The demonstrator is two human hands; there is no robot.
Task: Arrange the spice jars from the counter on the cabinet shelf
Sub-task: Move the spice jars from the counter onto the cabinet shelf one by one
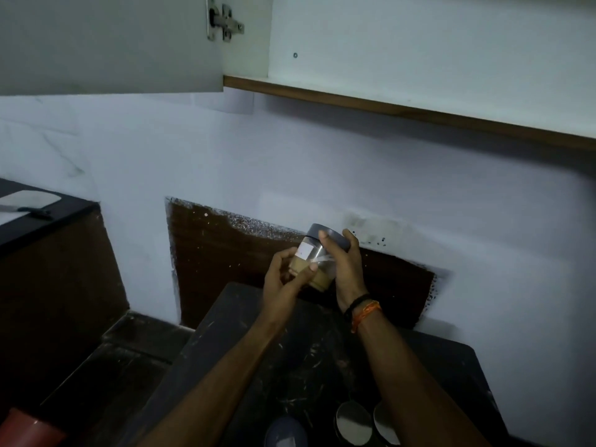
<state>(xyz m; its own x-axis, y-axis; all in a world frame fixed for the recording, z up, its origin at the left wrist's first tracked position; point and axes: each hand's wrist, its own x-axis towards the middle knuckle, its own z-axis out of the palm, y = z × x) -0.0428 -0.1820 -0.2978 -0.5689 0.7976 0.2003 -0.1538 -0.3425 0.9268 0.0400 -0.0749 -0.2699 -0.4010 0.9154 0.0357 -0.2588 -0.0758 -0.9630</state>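
Hands grip tilted clear spice jar (317, 258): grey lid, white label, tan powder inside.

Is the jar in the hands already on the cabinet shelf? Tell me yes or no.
No: the spice jar is held tilted in the air between the left hand and right hand, well below the cabinet shelf.
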